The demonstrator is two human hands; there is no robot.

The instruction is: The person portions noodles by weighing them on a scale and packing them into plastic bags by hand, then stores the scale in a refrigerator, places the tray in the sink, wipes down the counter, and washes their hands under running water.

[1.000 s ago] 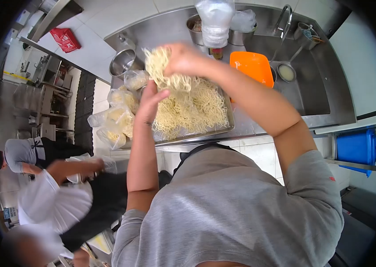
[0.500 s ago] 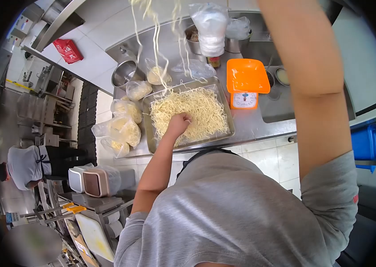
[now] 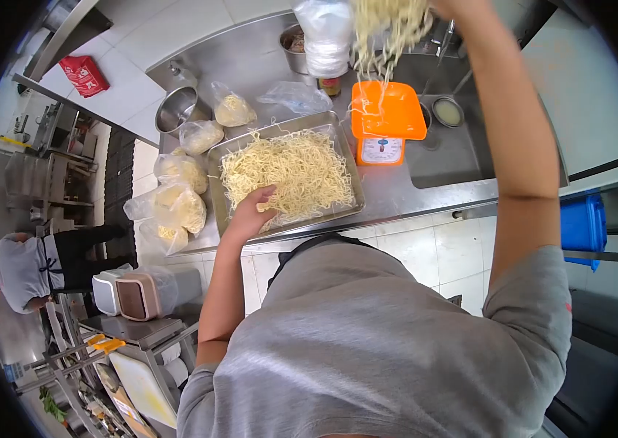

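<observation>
Pale noodles are spread loosely over a metal tray on the steel counter. My left hand rests at the near left part of the noodles, fingers apart, holding nothing. My right hand is raised at the top edge of the view, partly cut off, with a bunch of noodles hanging from it. The lower strands dangle over the orange pan of a scale; whether they touch it I cannot tell.
Several bags of noodles lie left of the tray, near a metal pot. Behind are a clear plastic bag and a stack of white containers. A sink is at the right. A co-worker stands far left.
My right hand has come into view with the bunch of noodles, now above the scale instead of the tray. My left hand's fingers have spread. The view has shifted slightly.
</observation>
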